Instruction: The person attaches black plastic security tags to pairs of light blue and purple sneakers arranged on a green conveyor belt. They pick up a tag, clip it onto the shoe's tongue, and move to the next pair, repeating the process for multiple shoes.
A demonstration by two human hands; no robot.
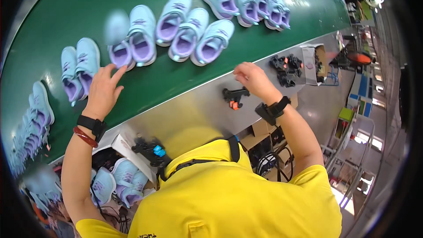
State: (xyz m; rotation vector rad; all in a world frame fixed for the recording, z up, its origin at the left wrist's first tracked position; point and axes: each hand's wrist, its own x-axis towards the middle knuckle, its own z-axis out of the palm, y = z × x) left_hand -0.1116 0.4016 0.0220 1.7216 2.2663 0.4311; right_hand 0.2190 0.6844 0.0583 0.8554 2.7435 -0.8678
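Light blue sneakers with lilac lining stand in a row on a green conveyor belt (176,81). My left hand (105,87) is open, fingers spread, over the belt's near side. Its fingertips are beside the heel of a sneaker (120,56); whether they touch it I cannot tell. A pair of sneakers (81,68) stands just beyond this hand. My right hand (254,79) hovers by the metal ledge (189,114), fingers loosely curled and apart, with nothing visible in them. Just below it lies a black plastic piece with an orange part (235,97).
More black pieces (285,68) lie on the ledge at right, beside an open carton (315,64). At left, a black piece with blue parts (152,150) sits near a box holding sneakers (128,178). More sneakers (33,125) line the belt's far left.
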